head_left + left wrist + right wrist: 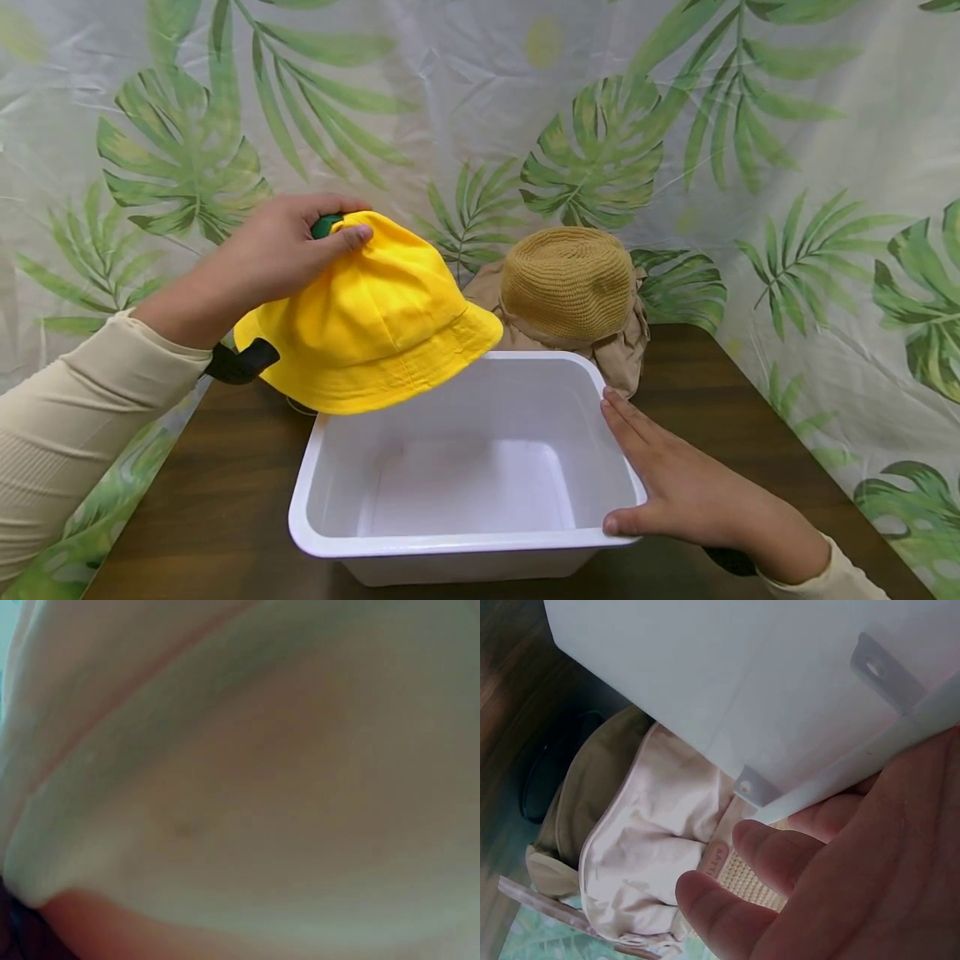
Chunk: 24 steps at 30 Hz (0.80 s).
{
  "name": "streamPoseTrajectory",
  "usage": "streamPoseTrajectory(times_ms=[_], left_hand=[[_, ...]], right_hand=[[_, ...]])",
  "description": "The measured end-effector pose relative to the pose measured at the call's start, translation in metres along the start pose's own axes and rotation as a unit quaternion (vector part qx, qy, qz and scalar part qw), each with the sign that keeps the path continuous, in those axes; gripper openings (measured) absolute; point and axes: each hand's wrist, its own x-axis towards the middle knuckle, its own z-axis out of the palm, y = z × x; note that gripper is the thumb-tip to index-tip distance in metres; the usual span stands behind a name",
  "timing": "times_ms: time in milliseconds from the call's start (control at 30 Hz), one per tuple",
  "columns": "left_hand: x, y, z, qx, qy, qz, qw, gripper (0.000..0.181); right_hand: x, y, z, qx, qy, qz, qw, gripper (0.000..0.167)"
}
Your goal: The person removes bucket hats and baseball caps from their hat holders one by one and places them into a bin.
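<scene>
In the head view a yellow brimmed hat [375, 325] hangs over the back left corner of a white bin [465, 546]. The left hand [277, 250] pinches the hat's crown between thumb and fingers, with a bit of green showing beside them. On the bin's right rim rests the right hand [682, 492], its fingers extended and the thumb near the front corner. From the right wrist view, the right hand [840, 877] lies along the edge of the bin [705, 667]. Only blurred skin and sleeve fill the left wrist view.
Behind the bin, a tan knitted hat [570, 283] sits on beige cloth hats [622, 358] on the dark wooden table [217, 500]. A leaf-patterned curtain [465, 100] hangs behind. Something dark and rounded [544, 765] lies near the beige cloth in the right wrist view.
</scene>
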Motion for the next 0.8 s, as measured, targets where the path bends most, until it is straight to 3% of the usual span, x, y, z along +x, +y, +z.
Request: streamPoseTrajectory(times_ms=[400,800], left_hand=[[-0.010,0.028,0.015,-0.017,-0.033,0.026,0.9990,0.037],[-0.018,0.041,0.031,-0.041,-0.073,0.058,0.9948,0.031]], right_hand=[[0.000,-0.001,0.000,-0.005,-0.009,0.013,0.9999,0.117],[0.000,-0.001,-0.001,-0.007,-0.013,0.016,0.9998,0.116]])
